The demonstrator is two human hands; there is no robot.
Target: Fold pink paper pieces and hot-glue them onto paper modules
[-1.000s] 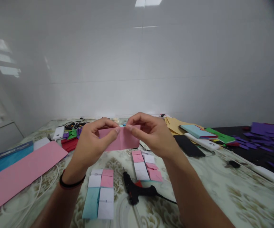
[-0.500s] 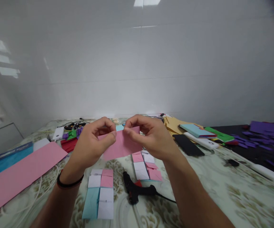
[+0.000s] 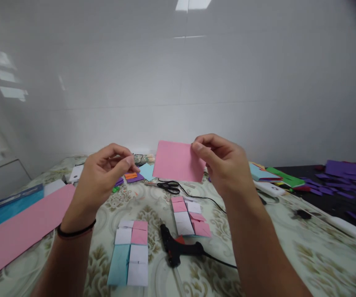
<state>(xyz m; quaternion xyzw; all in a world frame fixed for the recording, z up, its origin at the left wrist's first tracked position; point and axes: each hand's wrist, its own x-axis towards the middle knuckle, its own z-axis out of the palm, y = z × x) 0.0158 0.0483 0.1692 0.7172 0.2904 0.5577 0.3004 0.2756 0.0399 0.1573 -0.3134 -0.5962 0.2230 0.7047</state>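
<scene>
My right hand (image 3: 224, 163) pinches a flat pink sheet of paper (image 3: 178, 161) by its upper right corner, between thumb and fingers. The sheet is held up above the table. To its left, my left hand (image 3: 110, 173) is apart from the paper, fingers curled and thumb against the fingertips, with nothing visible in them. Below the hands lies a black glue gun (image 3: 178, 247), its nozzle facing away. On its left is a panel of folded white, pink and blue paper squares (image 3: 137, 264). Another panel of pink and white squares (image 3: 182, 222) lies beyond the gun.
Black-handled scissors (image 3: 168, 187) lie behind the panels. A long pink paper strip (image 3: 26, 229) stretches along the left. Purple paper pieces (image 3: 347, 175), green sheets (image 3: 286, 177) and a white power strip (image 3: 269, 188) are at right. The glue gun's cable trails rightward under my right arm.
My left hand has let go of the pink paper and moved left. My right hand has moved the paper up and right, and the scissors now show.
</scene>
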